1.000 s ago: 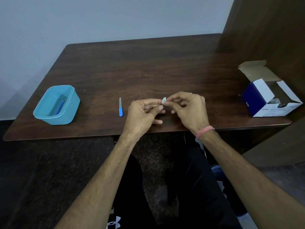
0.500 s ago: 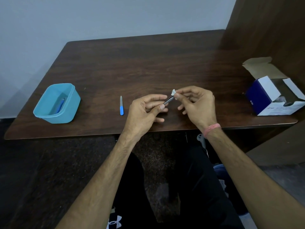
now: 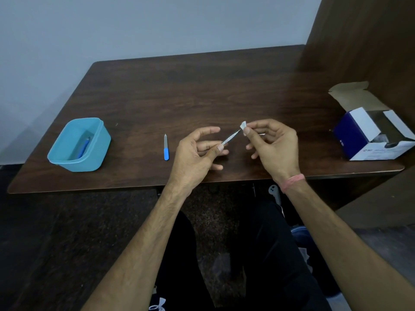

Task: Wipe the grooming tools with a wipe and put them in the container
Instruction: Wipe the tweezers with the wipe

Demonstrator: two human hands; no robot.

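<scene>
**Wiping a thin metal tool above the worktop**

We hold a slim metal tool (image 3: 230, 138) in the air over the front edge of the worktop (image 3: 202, 90), its near end pinched between the thumb and a finger of our left hand (image 3: 195, 153). Its far end points up and to the right, meeting a small white wipe (image 3: 243, 125). Our right hand (image 3: 272, 144) pinches that wipe between thumb and forefinger, its other fingers loosely curled; a pink band sits on that wrist.

Left of our hands, a nail file (image 3: 166, 147) with a blue handle lies flat on the wood, well apart from them. Further left stands the light blue container (image 3: 98, 140), with a blue-handled tool (image 3: 84, 148) inside it. At the right edge of the worktop rests an open blue-and-white cardboard box (image 3: 363, 135), flaps up.
</scene>
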